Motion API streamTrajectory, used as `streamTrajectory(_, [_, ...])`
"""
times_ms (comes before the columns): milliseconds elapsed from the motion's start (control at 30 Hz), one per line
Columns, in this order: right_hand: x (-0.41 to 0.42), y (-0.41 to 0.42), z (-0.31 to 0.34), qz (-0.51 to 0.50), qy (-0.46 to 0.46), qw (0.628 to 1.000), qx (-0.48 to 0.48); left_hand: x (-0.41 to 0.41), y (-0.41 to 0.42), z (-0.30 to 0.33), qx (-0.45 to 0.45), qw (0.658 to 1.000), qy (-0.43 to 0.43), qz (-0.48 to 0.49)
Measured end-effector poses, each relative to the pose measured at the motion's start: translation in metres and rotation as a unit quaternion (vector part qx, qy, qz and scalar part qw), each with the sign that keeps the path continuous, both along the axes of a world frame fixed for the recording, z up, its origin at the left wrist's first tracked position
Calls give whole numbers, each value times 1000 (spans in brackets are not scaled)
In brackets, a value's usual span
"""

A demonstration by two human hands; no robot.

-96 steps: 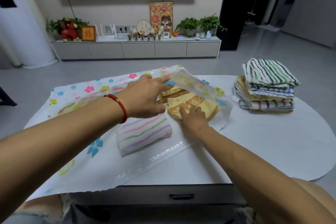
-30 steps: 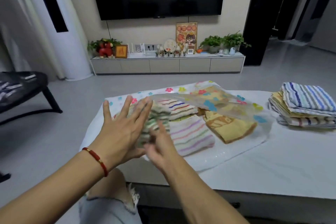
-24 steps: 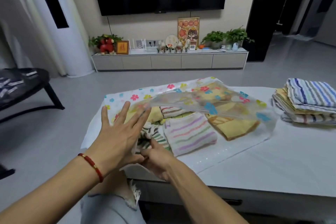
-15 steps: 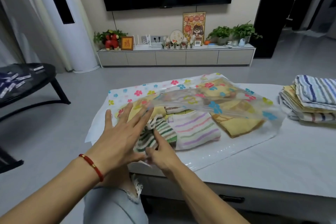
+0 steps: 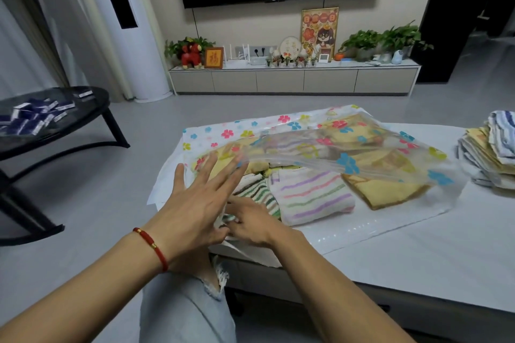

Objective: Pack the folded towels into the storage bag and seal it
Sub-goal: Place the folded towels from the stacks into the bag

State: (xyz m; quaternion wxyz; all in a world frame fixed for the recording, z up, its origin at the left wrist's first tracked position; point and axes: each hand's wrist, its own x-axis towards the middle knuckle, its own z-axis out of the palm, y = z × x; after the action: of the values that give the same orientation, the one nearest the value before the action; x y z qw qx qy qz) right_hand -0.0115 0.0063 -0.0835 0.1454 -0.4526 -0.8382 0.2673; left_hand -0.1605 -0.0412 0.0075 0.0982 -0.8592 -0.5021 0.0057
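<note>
Head view, storage bag [image 5: 345, 159]: a clear plastic bag printed with pink, blue, yellow and green flowers lies flat on the pale surface [image 5: 418, 253], mouth toward the person, its top sheet lifted in a low arch over the contents.
Head view, green-striped towel [image 5: 257, 193]: folded, white with green and dark stripes, at the left of the bag's mouth, partly under the lifted sheet and just beside the pastel one.
Head view, pastel-striped towel [image 5: 315, 196]: folded, white with purple, pink and green stripes, in the middle of the mouth, its near end sticking out past the top sheet.
Head view, yellow towel [image 5: 384, 189]: folded, tan-edged, to the right inside the bag; more yellow cloth shows blurred through the plastic behind it.
Head view, left hand [image 5: 198, 203]: fingers spread wide and flat, holding nothing, fingertips at the raised edge of the top sheet; a red cord bracelet [image 5: 152, 246] circles the wrist.
Head view, right hand [image 5: 250, 224]: low at the near left corner of the bag, fingers bent against the green-striped towel's end; motion blur hides whether they pinch it.
Head view, towel stack [image 5: 490, 153]: striped and yellow folded towels piled at the right edge of the surface, well apart from the bag.
Head view, room: a black side table [image 5: 55, 125] at left.
</note>
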Motion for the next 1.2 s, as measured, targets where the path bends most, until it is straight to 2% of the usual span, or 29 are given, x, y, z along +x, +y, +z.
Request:
streamTrajectory(67, [8, -6, -13, -55, 64, 996, 39, -1, 0, -1, 0, 1000, 4, 0])
streamTrajectory(133, [22, -14, -33, -113, 7, 991, 64, -1, 1, -2, -5, 1000, 1, -1])
streamTrajectory(233, [29, -13, -53, -103, -110, 986, 78, 4, 2, 0, -11, 1000, -9, -6])
streamTrajectory(300, [21, 0, -49, -96, -118, 983, 102, 7, 4, 2, -11, 1000, -19, -6])
streamTrajectory(433, [20, 7, -41, -65, -81, 993, 64, 8, 3, -1, -5, 1000, -24, 3])
streamTrajectory(500, [44, 0, -47, -128, -80, 984, 89, 9, 2, -7, 1, 1000, -26, 2])
streamTrajectory(600, [94, -9, -60, -229, -154, 957, 85, 16, 4, -13, 12, 999, -34, 5])
streamTrajectory(700, [128, -8, -63, -219, -195, 954, 64, 33, 9, -14, 30, 999, -42, -10])
streamTrajectory(833, [147, -3, -47, -151, -172, 972, 47, 66, 19, -12, 39, 998, -36, -25])
streamTrajectory(967, [187, -31, -25, -114, -131, 980, 94, 106, 31, -9, 63, 995, -15, -78])
streamTrajectory(1033, [216, -49, -9, -105, -117, 985, 75, 129, 38, -8, 66, 993, 6, -97])
streamTrajectory(1200, [306, -91, 30, -250, -61, 964, 69, 190, 57, -9, 61, 987, 42, -146])
